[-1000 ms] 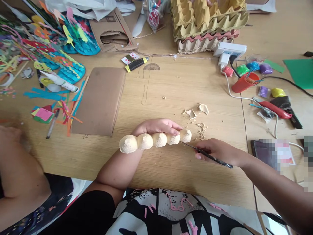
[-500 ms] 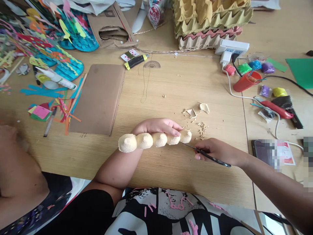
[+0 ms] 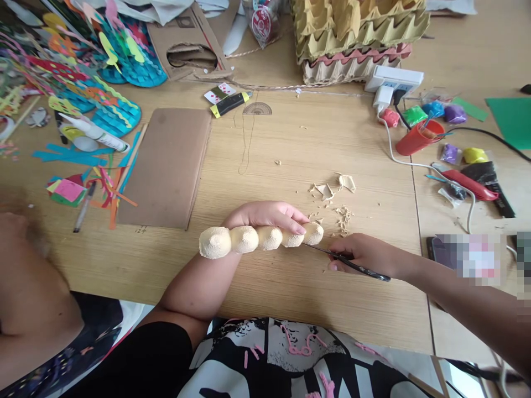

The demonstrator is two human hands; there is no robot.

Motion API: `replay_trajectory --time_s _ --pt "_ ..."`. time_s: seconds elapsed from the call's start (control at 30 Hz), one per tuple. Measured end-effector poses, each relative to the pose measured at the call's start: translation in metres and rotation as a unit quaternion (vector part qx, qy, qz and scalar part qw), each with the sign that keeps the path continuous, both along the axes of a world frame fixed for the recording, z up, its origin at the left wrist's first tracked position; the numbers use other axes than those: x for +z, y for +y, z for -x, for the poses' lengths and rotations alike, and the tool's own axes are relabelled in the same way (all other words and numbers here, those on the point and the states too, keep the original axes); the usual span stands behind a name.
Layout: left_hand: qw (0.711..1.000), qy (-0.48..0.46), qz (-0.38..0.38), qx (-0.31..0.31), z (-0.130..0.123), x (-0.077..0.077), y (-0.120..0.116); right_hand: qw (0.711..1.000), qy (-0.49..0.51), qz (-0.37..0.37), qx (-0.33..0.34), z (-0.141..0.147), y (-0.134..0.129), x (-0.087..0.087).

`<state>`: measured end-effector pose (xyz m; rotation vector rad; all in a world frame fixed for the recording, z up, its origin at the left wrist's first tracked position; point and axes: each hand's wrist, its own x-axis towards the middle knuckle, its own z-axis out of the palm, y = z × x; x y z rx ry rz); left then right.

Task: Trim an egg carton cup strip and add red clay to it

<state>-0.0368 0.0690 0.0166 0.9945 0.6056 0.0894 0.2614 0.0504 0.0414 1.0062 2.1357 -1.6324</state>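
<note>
A pale yellow egg-carton strip [image 3: 244, 239] with several rounded bumps lies level across the middle of the view. My left hand [image 3: 271, 215] is wrapped round its far side, thumb on top near the right end. In my right hand [image 3: 357, 253] are dark-handled scissors [image 3: 367, 271], their blade tips touching the strip's lower edge between the two rightmost bumps. How far the blades are apart is too small to tell. Just beyond the hands lie pale carton scraps [image 3: 326, 192] and crumbs [image 3: 343, 220].
A brown cardboard sheet [image 3: 166, 166] lies to the left, near paper strips and a pen. Stacked egg trays [image 3: 357, 33] stand at the back. On the right are a power strip [image 3: 395, 79], a red cup [image 3: 418, 138] and a cable. Another person's arm [image 3: 33, 298] rests at the left.
The carton strip has shifted very slightly to the left, and my right hand with the scissors has moved slightly left and up with it. My left hand keeps its hold.
</note>
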Motion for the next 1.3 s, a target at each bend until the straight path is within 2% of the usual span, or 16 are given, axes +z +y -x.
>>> replay_trajectory --time_s 0.23,0.37,0.57,0.67,0.77,0.87,0.93,1.0,1.03,1.1,1.2,1.3 --pt "1.000 -0.012 -0.026 -0.005 -0.001 -0.001 0.001 1.000 0.004 -0.008 -0.014 0.001 -0.001 -0.004" --pt "1.000 -0.002 -0.022 0.010 -0.002 0.001 -0.001 0.999 -0.006 -0.032 0.007 0.001 -0.002 -0.006" --pt "0.992 0.057 -0.062 0.098 -0.002 0.000 -0.002 0.995 -0.052 -0.089 0.018 0.007 -0.006 -0.006" --pt "0.987 0.071 -0.074 0.127 -0.002 0.001 -0.001 0.994 -0.038 -0.097 0.006 0.004 -0.009 -0.003" --pt "0.980 0.061 -0.065 0.178 -0.004 0.004 -0.004 0.995 0.009 -0.091 -0.048 -0.007 -0.016 0.002" --pt "0.957 0.030 -0.048 0.285 -0.010 0.004 -0.006 0.987 0.084 -0.063 -0.119 -0.014 -0.028 0.007" --pt "0.936 -0.005 -0.029 0.350 -0.015 0.001 -0.005 0.975 0.133 -0.036 -0.173 -0.010 -0.035 0.009" --pt "0.921 -0.043 -0.017 0.387 -0.019 -0.004 -0.004 0.955 0.152 -0.018 -0.256 0.002 -0.040 0.009" --pt "0.914 -0.059 -0.018 0.400 -0.021 -0.006 -0.003 0.942 0.143 -0.015 -0.304 0.009 -0.040 0.008" --pt "0.903 -0.077 -0.028 0.421 -0.024 -0.009 -0.001 0.912 0.120 -0.056 -0.388 0.025 -0.038 0.005" --pt "0.899 -0.080 -0.051 0.428 -0.025 -0.012 -0.001 0.897 0.101 -0.124 -0.412 0.042 -0.031 0.002" --pt "0.903 -0.070 -0.078 0.417 -0.026 -0.015 -0.002 0.896 0.102 -0.125 -0.414 0.048 -0.026 -0.002"
